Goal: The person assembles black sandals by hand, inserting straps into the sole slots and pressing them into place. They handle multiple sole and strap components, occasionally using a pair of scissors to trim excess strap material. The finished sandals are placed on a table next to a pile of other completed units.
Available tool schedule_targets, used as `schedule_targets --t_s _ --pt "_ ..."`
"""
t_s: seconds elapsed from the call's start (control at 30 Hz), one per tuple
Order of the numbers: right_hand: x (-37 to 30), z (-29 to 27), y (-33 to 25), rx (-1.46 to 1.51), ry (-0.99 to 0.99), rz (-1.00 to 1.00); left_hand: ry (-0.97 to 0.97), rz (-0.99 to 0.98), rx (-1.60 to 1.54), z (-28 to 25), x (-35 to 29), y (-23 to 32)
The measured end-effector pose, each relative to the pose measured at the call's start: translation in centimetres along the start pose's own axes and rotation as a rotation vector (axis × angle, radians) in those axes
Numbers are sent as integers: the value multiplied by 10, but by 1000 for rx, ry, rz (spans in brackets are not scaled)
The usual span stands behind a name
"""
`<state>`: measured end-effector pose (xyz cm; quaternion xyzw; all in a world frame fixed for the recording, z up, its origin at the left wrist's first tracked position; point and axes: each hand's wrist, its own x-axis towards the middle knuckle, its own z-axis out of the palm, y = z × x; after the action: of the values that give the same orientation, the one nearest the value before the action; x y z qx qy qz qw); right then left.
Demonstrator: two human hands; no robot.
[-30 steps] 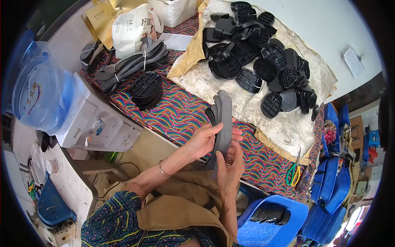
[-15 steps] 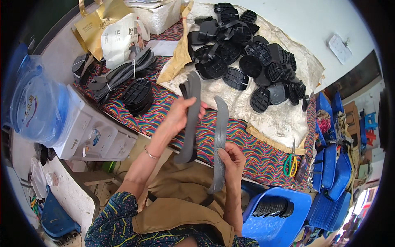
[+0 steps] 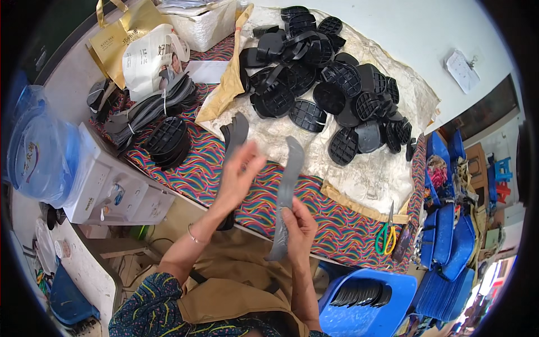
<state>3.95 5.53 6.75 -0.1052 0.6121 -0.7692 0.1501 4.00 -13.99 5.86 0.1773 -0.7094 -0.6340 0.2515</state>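
Note:
My right hand (image 3: 301, 227) is closed on the lower part of a long, curved grey rubber-like strip (image 3: 288, 180), thumb on its face. The strip stands nearly upright over the table's front edge. To its left, my left hand (image 3: 240, 173) is slightly blurred, fingers loosely apart, with nothing visible in them. Beneath that hand lies a small bundle of similar dark grey strips (image 3: 240, 128), fanned at the far end and partly hidden by the hand. Its near end reaches the table edge.
Black gridded sole-shaped pieces (image 3: 307, 115) are heaped on a whitish sheet (image 3: 281, 140). At left are a stack of black pieces (image 3: 167, 140), tied strips (image 3: 151, 109) and a water dispenser (image 3: 112, 185). Scissors (image 3: 386, 236) lie right; a blue bin (image 3: 365, 314) stands below.
My left hand has let go of the strip bundle, which now lies on the table, and has moved slightly lower. My right hand still holds its strip. The whole view has shifted slightly.

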Motion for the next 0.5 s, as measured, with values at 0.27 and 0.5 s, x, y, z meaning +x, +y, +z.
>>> schedule_targets --t_s 0.27,0.5 --pt "63 -45 10 -331 -76 -65 -192 -494 -866 44 -24 -11" --pt "238 -49 3 -1032 182 -495 -196 -491 -741 52 -33 -30"
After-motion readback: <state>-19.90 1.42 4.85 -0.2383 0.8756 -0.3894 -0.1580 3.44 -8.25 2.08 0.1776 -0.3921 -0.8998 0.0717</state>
